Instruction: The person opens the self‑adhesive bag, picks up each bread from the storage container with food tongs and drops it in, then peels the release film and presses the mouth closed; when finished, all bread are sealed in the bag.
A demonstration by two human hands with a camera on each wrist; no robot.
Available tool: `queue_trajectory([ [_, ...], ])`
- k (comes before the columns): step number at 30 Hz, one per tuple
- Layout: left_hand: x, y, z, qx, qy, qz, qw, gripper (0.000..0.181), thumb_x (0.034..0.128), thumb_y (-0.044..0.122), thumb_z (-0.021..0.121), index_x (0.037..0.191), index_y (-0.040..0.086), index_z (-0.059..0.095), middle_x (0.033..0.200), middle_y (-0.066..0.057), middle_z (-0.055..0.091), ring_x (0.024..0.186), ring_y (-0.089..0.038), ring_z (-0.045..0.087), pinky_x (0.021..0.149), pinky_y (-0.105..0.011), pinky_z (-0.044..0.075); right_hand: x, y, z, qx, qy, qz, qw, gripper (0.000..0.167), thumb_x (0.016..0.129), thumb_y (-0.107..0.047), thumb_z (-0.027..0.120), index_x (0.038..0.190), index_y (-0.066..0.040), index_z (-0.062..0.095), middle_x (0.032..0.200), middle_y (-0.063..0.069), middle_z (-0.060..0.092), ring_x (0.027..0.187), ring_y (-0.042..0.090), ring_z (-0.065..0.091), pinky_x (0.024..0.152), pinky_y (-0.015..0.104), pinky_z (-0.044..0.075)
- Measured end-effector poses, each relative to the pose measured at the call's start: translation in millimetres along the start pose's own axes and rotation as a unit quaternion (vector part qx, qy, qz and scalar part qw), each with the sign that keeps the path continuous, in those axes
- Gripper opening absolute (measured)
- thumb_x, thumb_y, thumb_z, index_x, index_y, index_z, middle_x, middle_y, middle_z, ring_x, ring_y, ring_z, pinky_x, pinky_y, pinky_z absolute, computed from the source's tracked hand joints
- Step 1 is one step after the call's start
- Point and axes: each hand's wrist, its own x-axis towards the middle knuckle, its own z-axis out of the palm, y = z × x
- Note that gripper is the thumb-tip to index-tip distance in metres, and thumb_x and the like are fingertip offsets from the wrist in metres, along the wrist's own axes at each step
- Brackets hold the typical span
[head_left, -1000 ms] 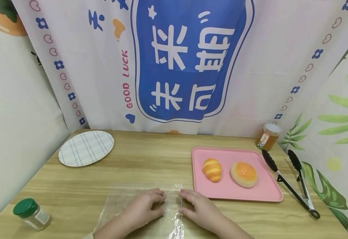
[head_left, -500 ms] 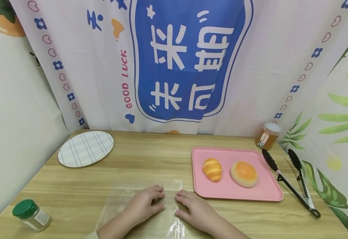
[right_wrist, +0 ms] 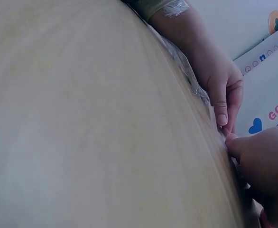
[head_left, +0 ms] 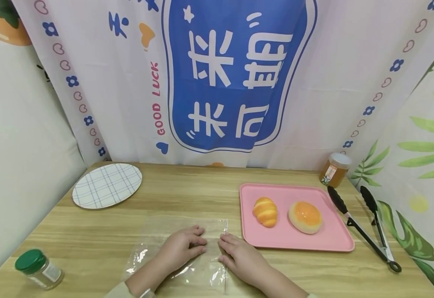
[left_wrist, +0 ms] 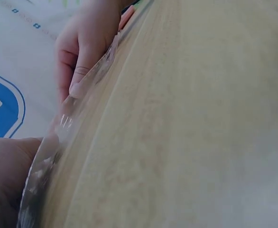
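Observation:
A clear plastic bag or sheet (head_left: 209, 227) lies on the wooden table at the near middle, with shiny creases. The left hand (head_left: 181, 250) rests on it, fingers loosely bent and tips down on the film. Facing it, the right hand (head_left: 244, 260) has its fingertips at the bag's right edge, thumb apart from the fingers. A small gap separates the hands. In the left wrist view the right hand (left_wrist: 87, 47) touches the film (left_wrist: 65, 123) with its thumb; in the right wrist view the left hand (right_wrist: 219, 85) reaches down beside the film (right_wrist: 179, 59).
A pink tray (head_left: 276, 241) on the right holds a croissant-shaped bread (head_left: 265, 212) and a round bun (head_left: 305, 217). Beside it lie black-tipped tongs (head_left: 367, 240), with an amber jar (head_left: 335, 170) behind. On the left are a checked plate (head_left: 107, 185) and a green-lidded jar (head_left: 39, 269).
The plastic has shifted forward on the table, away from the person, and its creases have changed. The left hand has moved slightly forward; the right hand has shifted slightly left.

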Motion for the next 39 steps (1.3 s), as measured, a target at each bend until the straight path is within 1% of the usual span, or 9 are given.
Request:
queue_trajectory([
  [6, 0.1, -0.3, 0.7, -0.005, 0.033, 0.004, 0.9994, 0.009, 0.0849, 0.02, 0.074, 0.092, 0.015, 0.077, 0.117, -0.008, 0.072, 0.119, -0.03, 0.063, 0.103, -0.051, 0.049, 1.0, 0, -1, 0.0, 0.0, 0.003, 1.0, 0.045, 0.098, -0.035, 0.057, 0.132, -0.006, 0.06, 0.14, 0.01, 0.058, 0.134, 0.026, 0.052, 0.113, 0.044, 0.043],
  [12, -1.0, 1.3, -0.6, -0.036, 0.076, 0.007, 0.9964, 0.01, 0.0881, 0.019, 0.072, 0.096, 0.013, 0.074, 0.098, -0.001, 0.076, 0.097, -0.019, 0.072, 0.088, -0.036, 0.059, 0.5, 0, 0, 0.009, 0.008, -0.001, 0.9999, 0.048, 0.097, -0.039, 0.058, 0.131, -0.006, 0.061, 0.139, 0.01, 0.059, 0.133, 0.027, 0.052, 0.112, 0.045, 0.043],
  [14, -1.9, 2.4, -2.5, -0.038, 0.086, 0.007, 0.9956, 0.011, 0.0896, 0.018, 0.07, 0.098, 0.013, 0.074, 0.097, 0.001, 0.076, 0.092, -0.016, 0.072, 0.084, -0.032, 0.06, -0.2, 0, 0, 0.014, 0.005, 0.001, 0.9999, 0.05, 0.097, -0.042, 0.057, 0.132, -0.006, 0.06, 0.14, 0.01, 0.058, 0.134, 0.027, 0.051, 0.112, 0.045, 0.043],
  [16, -2.8, 3.7, -5.4, -0.034, 0.096, 0.013, 0.9947, 0.011, 0.0906, 0.018, 0.069, 0.099, 0.013, 0.073, 0.097, 0.002, 0.076, 0.091, -0.015, 0.072, 0.083, -0.031, 0.061, -0.8, 0, -1, 0.016, -0.002, 0.006, 0.9998, 0.054, 0.096, -0.047, 0.056, 0.133, -0.008, 0.06, 0.141, 0.009, 0.057, 0.135, 0.026, 0.05, 0.112, 0.045, 0.043],
  [20, -4.9, 6.7, -13.3, -0.009, 0.117, 0.032, 0.9925, 0.013, 0.0917, 0.02, 0.067, 0.102, 0.015, 0.073, 0.1, 0.002, 0.076, 0.093, -0.016, 0.073, 0.083, -0.033, 0.061, -1.8, -1, -1, 0.016, -0.01, 0.008, 0.9998, 0.06, 0.095, -0.054, 0.053, 0.134, -0.009, 0.058, 0.143, 0.008, 0.055, 0.135, 0.027, 0.05, 0.112, 0.046, 0.043],
  [24, -5.1, 10.0, -21.0, 0.013, 0.134, 0.056, 0.9893, 0.014, 0.0928, 0.021, 0.066, 0.104, 0.015, 0.073, 0.1, 0.003, 0.077, 0.092, -0.016, 0.073, 0.082, -0.034, 0.061, -1.7, -1, -1, 0.014, -0.008, 0.009, 0.9998, 0.062, 0.095, -0.055, 0.053, 0.134, -0.008, 0.058, 0.142, 0.009, 0.055, 0.134, 0.028, 0.05, 0.111, 0.047, 0.044],
  [29, -5.1, 14.5, -28.9, 0.015, 0.145, 0.104, 0.9838, 0.011, 0.092, 0.017, 0.067, 0.101, 0.014, 0.072, 0.099, 0.003, 0.076, 0.09, -0.014, 0.073, 0.081, -0.03, 0.061, -1.4, -1, 0, 0.009, -0.001, 0.005, 0.9999, 0.061, 0.094, -0.054, 0.054, 0.134, -0.008, 0.059, 0.141, 0.01, 0.056, 0.134, 0.028, 0.051, 0.111, 0.046, 0.044],
  [34, -6.9, 20.7, -34.6, 0.041, 0.159, 0.151, 0.9749, 0.01, 0.0902, 0.015, 0.069, 0.1, 0.016, 0.073, 0.096, 0.006, 0.076, 0.088, -0.011, 0.072, 0.078, -0.026, 0.061, -1.7, -1, 0, 0.007, -0.001, 0.005, 1.0, 0.059, 0.094, -0.052, 0.056, 0.133, -0.007, 0.06, 0.141, 0.01, 0.056, 0.134, 0.027, 0.051, 0.111, 0.046, 0.044],
  [39, -7.6, 22.2, -34.0, 0.072, 0.168, 0.161, 0.9698, 0.011, 0.0893, 0.017, 0.07, 0.1, 0.018, 0.073, 0.097, 0.007, 0.076, 0.089, -0.01, 0.072, 0.079, -0.027, 0.06, -1.4, -1, -2, 0.011, -0.004, 0.012, 0.9999, 0.059, 0.094, -0.052, 0.057, 0.133, -0.008, 0.059, 0.142, 0.01, 0.055, 0.134, 0.028, 0.05, 0.111, 0.046, 0.044],
])
